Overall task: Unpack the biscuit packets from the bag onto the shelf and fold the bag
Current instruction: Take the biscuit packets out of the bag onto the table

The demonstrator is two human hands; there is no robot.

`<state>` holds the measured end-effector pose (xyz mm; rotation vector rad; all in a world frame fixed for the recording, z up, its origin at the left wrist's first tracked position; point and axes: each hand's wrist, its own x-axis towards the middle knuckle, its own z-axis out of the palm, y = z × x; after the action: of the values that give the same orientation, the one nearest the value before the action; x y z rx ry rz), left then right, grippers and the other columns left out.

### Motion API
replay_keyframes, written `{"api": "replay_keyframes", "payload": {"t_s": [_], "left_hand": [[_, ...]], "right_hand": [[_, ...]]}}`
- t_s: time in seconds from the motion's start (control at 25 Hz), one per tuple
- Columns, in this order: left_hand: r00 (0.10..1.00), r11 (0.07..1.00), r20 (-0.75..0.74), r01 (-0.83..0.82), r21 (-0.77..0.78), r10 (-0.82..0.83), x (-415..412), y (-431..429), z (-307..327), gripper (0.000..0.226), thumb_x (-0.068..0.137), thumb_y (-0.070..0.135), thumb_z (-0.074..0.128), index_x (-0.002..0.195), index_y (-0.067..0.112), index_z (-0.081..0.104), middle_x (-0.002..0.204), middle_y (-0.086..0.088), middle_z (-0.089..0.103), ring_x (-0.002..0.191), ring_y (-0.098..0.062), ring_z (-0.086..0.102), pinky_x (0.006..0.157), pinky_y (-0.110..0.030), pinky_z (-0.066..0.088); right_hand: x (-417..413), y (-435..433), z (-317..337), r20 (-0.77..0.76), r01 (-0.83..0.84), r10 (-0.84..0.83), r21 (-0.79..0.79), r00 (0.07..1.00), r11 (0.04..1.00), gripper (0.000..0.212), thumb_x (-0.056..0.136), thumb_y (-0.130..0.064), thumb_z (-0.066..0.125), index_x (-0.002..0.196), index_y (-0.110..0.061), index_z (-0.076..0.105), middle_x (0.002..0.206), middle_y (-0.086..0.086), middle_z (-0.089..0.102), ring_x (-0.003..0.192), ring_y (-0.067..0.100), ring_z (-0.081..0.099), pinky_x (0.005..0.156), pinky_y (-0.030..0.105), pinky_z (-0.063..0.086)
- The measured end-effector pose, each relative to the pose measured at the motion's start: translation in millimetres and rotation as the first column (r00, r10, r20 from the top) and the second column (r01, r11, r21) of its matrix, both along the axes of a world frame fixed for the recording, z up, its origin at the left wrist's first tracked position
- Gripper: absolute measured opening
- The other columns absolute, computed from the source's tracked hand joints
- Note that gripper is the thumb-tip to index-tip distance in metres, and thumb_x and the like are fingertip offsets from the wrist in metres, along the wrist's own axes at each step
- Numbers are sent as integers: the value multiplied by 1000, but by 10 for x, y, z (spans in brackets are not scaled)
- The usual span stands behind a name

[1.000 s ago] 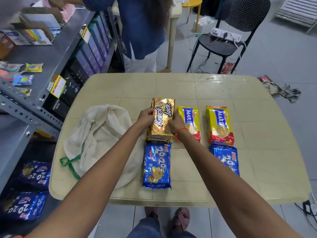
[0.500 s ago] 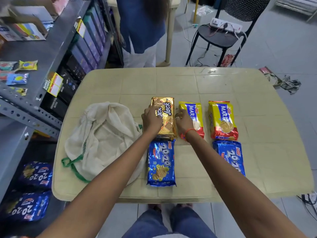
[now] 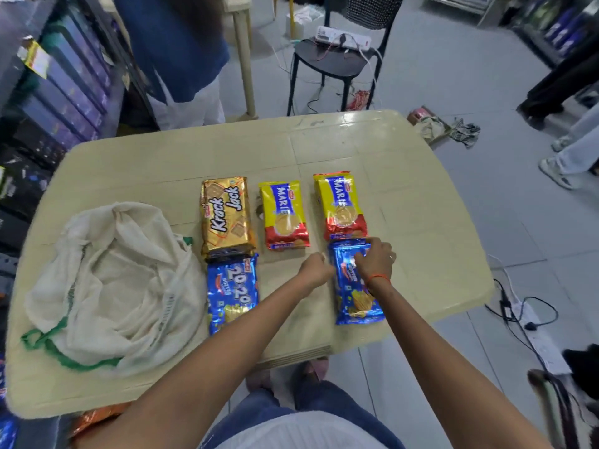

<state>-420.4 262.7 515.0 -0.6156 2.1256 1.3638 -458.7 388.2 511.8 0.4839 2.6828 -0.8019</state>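
A crumpled white cloth bag (image 3: 110, 280) with green trim lies on the left of the beige table (image 3: 405, 196). Beside it sit a gold Krack Jack packet (image 3: 227, 215) and, below it, a blue 20-20 packet (image 3: 231, 293). Two yellow Marie packets (image 3: 283, 213) (image 3: 342, 205) lie to the right. A second blue 20-20 packet (image 3: 355, 296) lies near the table's front right. My right hand (image 3: 374, 259) rests on its top end with fingers curled over it. My left hand (image 3: 316, 268) touches that packet's left edge, fingers curled.
A shelf rack (image 3: 55, 92) with dark boxes stands at the left. A person in blue (image 3: 181, 53) stands behind the table. A black chair (image 3: 337, 56) with a power strip is at the back. Cables (image 3: 518, 312) trail on the floor at the right.
Both hands left the Krack Jack and left Marie packets and moved right and nearer, onto the right blue 20-20 packet. The view turned to the right.
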Motion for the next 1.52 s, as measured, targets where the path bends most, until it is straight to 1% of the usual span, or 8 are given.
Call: {"api": "replay_keyframes", "payload": {"t_s": [0.08, 0.28, 0.52, 0.64, 0.8, 1.0, 1.2, 1.52], "left_hand": [[998, 993, 68, -4, 122, -4, 39, 175, 2, 34, 82, 13, 59, 115, 5, 62, 115, -18, 66, 89, -21, 59, 60, -26, 44], [985, 970, 124, -144, 195, 121, 54, 421, -86, 52, 61, 18, 52, 112, 16, 59, 112, -12, 68, 101, -29, 66, 87, -41, 55], [953, 955, 108, -291, 62, 283, 129, 23, -552, 66, 48, 38, 57, 112, 24, 60, 114, -10, 67, 94, -30, 69, 82, -45, 59], [944, 943, 63, -315, -112, 323, 353, -415, -138, 71, 60, 44, 54, 127, 20, 50, 129, -10, 57, 110, -33, 60, 92, -48, 53], [902, 877, 50, -403, -263, 430, 684, -985, 171, 69, 72, 38, 55, 135, 11, 43, 137, -13, 51, 121, -33, 53, 99, -47, 48], [855, 835, 100, -461, -300, 509, 1070, -1398, 191, 54, 82, 26, 57, 131, 9, 45, 130, -15, 55, 116, -34, 56, 99, -45, 48], [840, 819, 15, -525, -233, 543, 1171, -1622, 83, 48, 83, 14, 61, 128, 6, 47, 126, -14, 59, 112, -34, 58, 95, -43, 51], [794, 809, 237, -586, 50, 560, 1166, -1725, 188, 40, 91, 12, 59, 130, 8, 48, 124, -15, 62, 93, -26, 60, 66, -34, 50]], "right_hand": [[73, 206, -169, 140, 18, -23, 40, 990, 999, 51, 84, -26, 62, 125, -1, 47, 131, 25, 46, 123, 40, 44, 99, 39, 38], [127, 365, -359, 237, 69, -25, -179, 971, 981, 49, 80, -28, 63, 116, 4, 53, 121, 24, 57, 110, 39, 56, 87, 40, 47], [149, 75, -253, 272, 127, -16, -397, 962, 909, 86, 34, -51, 64, 103, 0, 63, 102, 18, 69, 89, 31, 68, 70, 37, 56], [268, -364, 3, 345, 89, 122, -539, 931, 838, 57, 57, -34, 79, 102, 0, 64, 101, 17, 71, 82, 26, 69, 55, 30, 55], [461, -957, 198, 386, 1, 319, -638, 865, 770, 15, 74, -18, 74, 76, -12, 61, 87, 13, 67, 78, 25, 65, 67, 39, 57], [725, -1408, 224, 422, -102, 443, -623, 791, 776, 24, 68, -21, 78, 72, -12, 56, 77, 9, 65, 70, 22, 65, 66, 44, 60], [635, -1613, -452, 369, -192, 477, -595, 798, 781, 78, 41, -47, 75, 103, -3, 57, 103, 16, 70, 83, 28, 71, 66, 50, 60], [811, -1599, 31, 454, -62, 392, -588, 800, 806, 25, 76, -31, 72, 78, -12, 55, 99, 10, 63, 78, 17, 62, 79, 39, 53]]}}
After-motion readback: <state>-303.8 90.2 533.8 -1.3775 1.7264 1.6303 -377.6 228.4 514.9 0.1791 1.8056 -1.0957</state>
